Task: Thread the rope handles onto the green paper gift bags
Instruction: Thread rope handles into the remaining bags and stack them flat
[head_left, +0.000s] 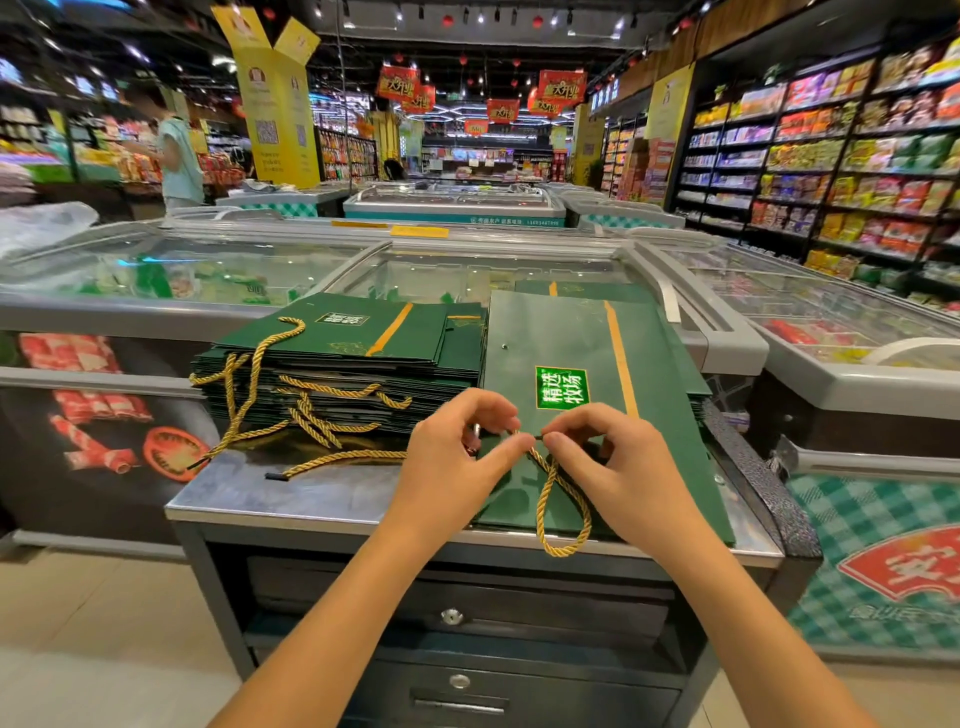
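Gold twisted rope handle (563, 514) is pinched by left hand (457, 452) and right hand (615, 460) for threading green paper gift bag (571, 332), 12 o'clock.

So there's a flat dark green gift bag (582, 332) lying face up on the right. It has a gold stripe, a bright green label with gold characters, and a small hole near the far end. A twisted gold rope handle (563, 554) loops off its near edge. Left of it sits a stack of bags (363, 358), with gold ropes (343, 458) tangled along the front.
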